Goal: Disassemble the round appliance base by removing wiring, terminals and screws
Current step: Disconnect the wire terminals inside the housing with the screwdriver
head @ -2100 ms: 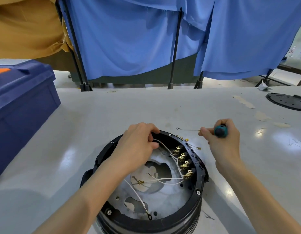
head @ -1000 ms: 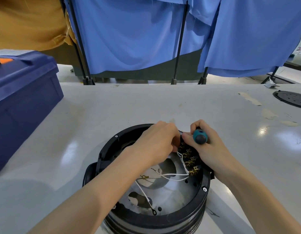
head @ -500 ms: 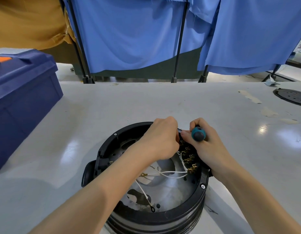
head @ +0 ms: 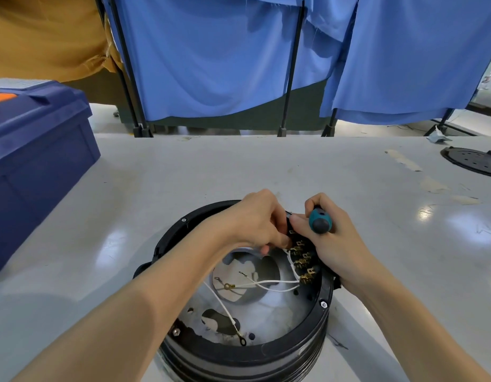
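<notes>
At the far left a dark blue toolbox (head: 37,150) stands on the pale table (head: 239,166); behind it hang an ochre cloth (head: 40,37) and blue curtains (head: 211,51). The round appliance base (head: 239,351) sits at the near edge of the table, in the middle, with its open side up. The left hand (head: 255,221) reaches over the far rim of it; its fingers are curled and the tips are pressed together at the top of the terminal row, but I cannot tell if they pinch a wire or a terminal. White wires (head: 266,285) lie loose across the metal floor inside; one ends in a ring lug near the front wall. To the right the brass terminals (head: 303,260) stand in a row along the inner rim. The right hand (head: 335,244) lies on this rim, just beside the left hand; its fingers are wrapped tightly round a teal screwdriver (head: 318,223), whose shaft is hidden. At the far right a black perforated disc (head: 473,161) lies flat, well apart.
</notes>
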`<state>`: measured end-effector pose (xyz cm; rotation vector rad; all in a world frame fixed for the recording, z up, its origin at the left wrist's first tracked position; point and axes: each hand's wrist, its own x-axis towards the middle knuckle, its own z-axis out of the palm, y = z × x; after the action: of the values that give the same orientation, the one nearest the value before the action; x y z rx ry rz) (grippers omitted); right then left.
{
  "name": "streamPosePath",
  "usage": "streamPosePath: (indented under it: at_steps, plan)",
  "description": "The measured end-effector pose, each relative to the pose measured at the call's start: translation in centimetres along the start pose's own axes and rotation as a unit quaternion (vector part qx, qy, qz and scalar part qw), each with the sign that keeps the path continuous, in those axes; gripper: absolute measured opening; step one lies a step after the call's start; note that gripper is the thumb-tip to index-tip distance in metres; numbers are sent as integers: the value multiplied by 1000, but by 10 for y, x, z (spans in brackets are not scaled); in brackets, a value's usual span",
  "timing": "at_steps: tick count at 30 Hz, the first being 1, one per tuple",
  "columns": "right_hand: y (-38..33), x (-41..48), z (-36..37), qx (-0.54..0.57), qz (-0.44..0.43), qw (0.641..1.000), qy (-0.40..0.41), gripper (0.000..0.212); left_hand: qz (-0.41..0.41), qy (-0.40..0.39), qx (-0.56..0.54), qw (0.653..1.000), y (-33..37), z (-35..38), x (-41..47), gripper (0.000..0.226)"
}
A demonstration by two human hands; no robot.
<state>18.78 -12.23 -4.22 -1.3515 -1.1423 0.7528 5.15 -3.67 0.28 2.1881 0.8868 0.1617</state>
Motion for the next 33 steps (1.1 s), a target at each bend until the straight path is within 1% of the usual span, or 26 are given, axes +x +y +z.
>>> streamPosePath:
  at_steps: [5, 14, 18, 22, 26, 31, 33]
  plan:
    - [2, 1, -3, -6, -17, 1000, -6, 23, -33, -9, -82, 996, -3, 1, 2, 17]
    - [2, 1, -3, -32, -34, 999, -5, 26, -47, -44, -121, 990, -10, -7, -8, 22]
    - [2, 1, 0, -33, -27, 999, 6, 24, -52, -26, -162, 985, -15, -2, -13, 14]
    - [1, 0, -1, -30, -14, 999, 10, 24, -50, -31, -193, 980, -19, 3, -21, 20]
    - [0, 0, 0, -33, -15, 999, 11, 25, -54, 3, -193, 980, -16, 12, -23, 22]
    - [2, 0, -2, -28, -21, 999, 6, 24, -66, 82, -154, 982, -16, 18, -23, 29]
    - [2, 1, -2, -29, -22, 999, 10, 24, -75, 101, -151, 980, -15, 20, -23, 30]
